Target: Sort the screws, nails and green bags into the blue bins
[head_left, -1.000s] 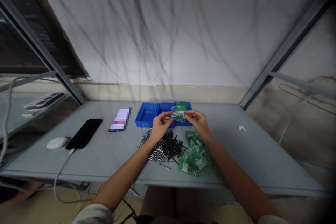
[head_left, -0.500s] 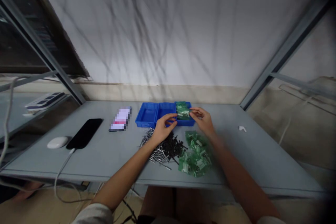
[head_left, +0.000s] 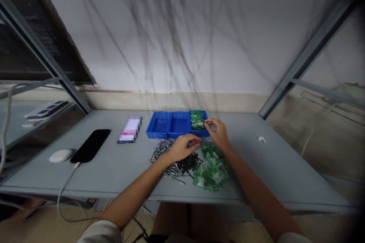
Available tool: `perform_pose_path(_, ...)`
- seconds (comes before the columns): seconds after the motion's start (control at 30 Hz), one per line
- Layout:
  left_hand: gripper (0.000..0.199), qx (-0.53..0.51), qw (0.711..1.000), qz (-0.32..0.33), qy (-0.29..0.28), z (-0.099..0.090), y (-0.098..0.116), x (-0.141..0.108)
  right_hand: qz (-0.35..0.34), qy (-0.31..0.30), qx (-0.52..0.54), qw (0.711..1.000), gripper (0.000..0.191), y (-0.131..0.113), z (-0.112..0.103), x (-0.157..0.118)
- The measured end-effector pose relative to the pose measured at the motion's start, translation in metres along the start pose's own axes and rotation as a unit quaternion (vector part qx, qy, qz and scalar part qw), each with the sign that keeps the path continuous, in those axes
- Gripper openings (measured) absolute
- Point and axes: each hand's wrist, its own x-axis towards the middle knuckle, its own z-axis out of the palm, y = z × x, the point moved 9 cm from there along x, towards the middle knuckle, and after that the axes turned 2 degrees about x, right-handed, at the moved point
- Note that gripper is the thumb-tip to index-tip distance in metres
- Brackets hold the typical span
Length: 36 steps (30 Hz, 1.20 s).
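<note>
"Across a grey counter (head_left: 242, 167), what lies at left?"

"A black phone (head_left: 90, 146), set aside, probably to spare working room. Blue trays (head_left: 158, 135) stand in a row beyond loose silvery pins (head_left: 163, 151), likely for short reaches."

"And the hands?"

"The left hand (head_left: 182, 148) arches palm-down over the pile, thumb and forefinger narrowly parted, gripping nothing visible. Dark pieces (head_left: 188, 162) lie beneath it."

"Farther right?"

"Green packets (head_left: 196, 119) sit in the rightmost tray, its walls presumably containing them; more packets (head_left: 212, 172) lie nearer the wearer. The right hand (head_left: 219, 132) angles inward, fingertips bunched at the tray's edge; whether they pinch plastic, I cannot tell."
</note>
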Motion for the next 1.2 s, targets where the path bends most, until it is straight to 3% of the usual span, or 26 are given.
perform_pose_path(0.2,0.020,0.101,0.991,0.067,-0.054,0.021,0.007,-0.005,-0.009,-0.046,-0.122,0.991,0.020,0.010,0.015,-0.003)
perform_pose_path(0.47,0.034,0.248,0.963,0.023,-0.102,0.031,0.001,-0.008,-0.039,-0.026,-0.131,0.990,0.024,0.004,0.010,-0.002)
perform_pose_path(0.73,0.039,0.207,0.967,0.011,-0.150,0.037,-0.001,-0.007,-0.046,-0.039,-0.119,0.991,0.023,0.004,0.014,-0.003)
perform_pose_path(0.93,0.030,0.104,0.990,0.022,-0.090,0.028,0.000,-0.002,-0.046,-0.045,-0.105,0.992,0.021,0.002,0.014,-0.003)
perform_pose_path(1.2,0.018,0.022,0.998,-0.036,0.057,-0.005,-0.014,0.002,-0.040,-0.013,-0.088,0.995,0.020,-0.001,0.003,0.000)
